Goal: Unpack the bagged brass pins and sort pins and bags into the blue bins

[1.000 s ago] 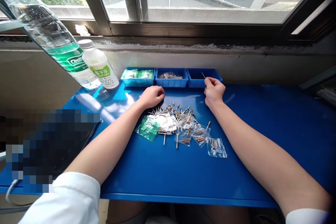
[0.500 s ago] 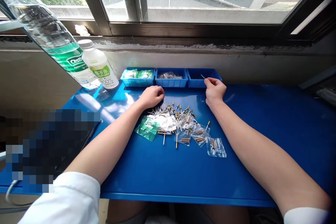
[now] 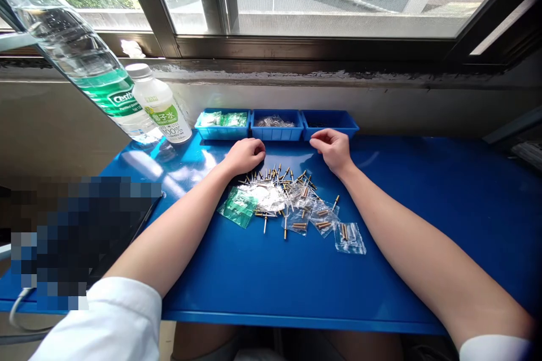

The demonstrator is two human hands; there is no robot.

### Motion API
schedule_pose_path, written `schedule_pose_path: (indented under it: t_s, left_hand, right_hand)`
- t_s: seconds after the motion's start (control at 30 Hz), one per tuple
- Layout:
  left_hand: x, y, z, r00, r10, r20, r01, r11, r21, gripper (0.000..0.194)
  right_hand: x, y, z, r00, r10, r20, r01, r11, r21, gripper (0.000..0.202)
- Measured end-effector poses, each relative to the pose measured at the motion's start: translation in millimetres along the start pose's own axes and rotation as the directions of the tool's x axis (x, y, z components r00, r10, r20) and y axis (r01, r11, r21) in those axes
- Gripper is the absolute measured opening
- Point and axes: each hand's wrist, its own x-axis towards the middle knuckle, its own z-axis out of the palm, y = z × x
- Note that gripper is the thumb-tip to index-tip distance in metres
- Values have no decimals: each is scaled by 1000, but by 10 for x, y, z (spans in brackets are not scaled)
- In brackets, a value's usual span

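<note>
My left hand rests curled on the table behind the pile, its fingers closed with nothing visible in them. My right hand is in front of the right-hand blue bin, thumb and fingertips drawn together, and no rivet shows between them. Dark small parts lie in that bin. Below the hands, loose blind rivets with brass-coloured and silver ends lie in a heap. Mixed in are clear plastic bags holding copper-coloured pins and a green sachet.
The left bin contains green sachets; the middle bin contains clear bags. A white-capped bottle and a large water bottle stand at the left. A dark, partly pixelated object lies at the left edge of the blue table.
My right hand has moved left and slightly down from the right bin. The thin silver rivet that stuck out of its fingertips no longer shows. My left hand has stayed put.
</note>
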Motion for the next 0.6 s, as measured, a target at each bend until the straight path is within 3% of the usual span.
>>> schedule_pose_path:
  t_s: [0.03,0.1,0.2,0.3,0.6]
  left_hand:
    - [0,2,0,1000,-1,0,1,1000,1,20]
    - [1,2,2,1000,-3,0,3,1000,4,20]
    - [3,-3,6,1000,-4,-2,4,1000,5,20]
    - [1,-10,8,1000,2,-4,-2,1000,5,20]
    - [4,-19,15,1000,3,-4,-3,1000,7,20]
  right_hand:
    - [-18,-31,-7,990,13,143,-8,999,-35,12]
    - [-32,-82,-32,914,69,399,-26,993,-112,12]
    - [-10,-122,-81,784,122,609,-20,985,-171,17]
    - [20,-134,-126,720,122,683,-3,985,-172,17]
    - [62,-166,-195,627,140,766,101,961,-258,19]
